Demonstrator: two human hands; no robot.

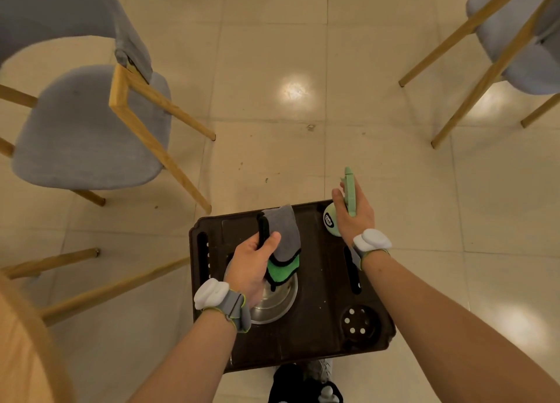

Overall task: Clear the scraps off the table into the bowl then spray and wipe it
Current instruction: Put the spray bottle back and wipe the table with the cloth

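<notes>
A grey and green cloth (285, 245), black-edged and folded, hangs over a steel bowl (274, 302) that sits on a dark brown tray (321, 281). A pale green spray bottle (339, 211) is upright above the tray's far right corner, nozzle pointing away.

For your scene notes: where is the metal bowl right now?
The metal bowl sits on the dark tray, lower centre of the head view, beneath the left hand holding the cloth.
</notes>
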